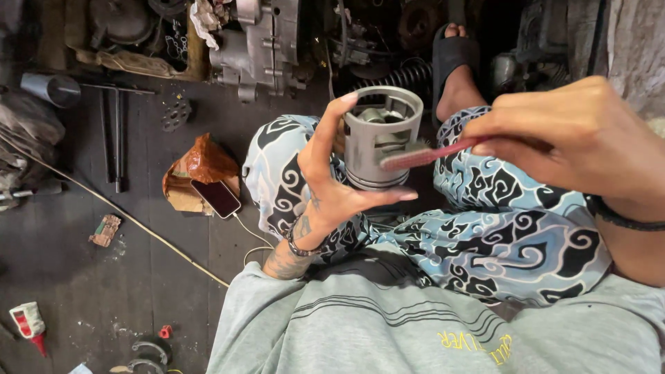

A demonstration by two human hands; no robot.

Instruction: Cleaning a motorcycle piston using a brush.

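Right now my left hand (325, 187) is wrapped around a grey metal piston (379, 138), thumb under its lower end and fingers up along its left side, holding it upright above my lap with the hollow open end facing up. My right hand (575, 138) is closed in a pinch on a red-handled brush (429, 154), and the bristle end is touching the piston's side wall just above the ring grooves. The brush looks like a toothbrush, though the head is blurred and I cannot be sure.

Both hands are above my knees, which are covered by trousers (499, 228) in a blue, black and white swirl pattern. A grey shirt (388, 325) fills the bottom of the view. One foot in a dark sandal (454, 59) is stretched out beyond the piston.

On the dark floor (104, 291) to my left lies a phone (216, 199) with a white cable attached, resting against a crumpled orange-brown wrapper (201, 166). Farther off, near the top edge, sits a grey engine casing (260, 45), with long metal bars (114, 131) to its left. A small red and white tube (28, 324) lies at the lower left.
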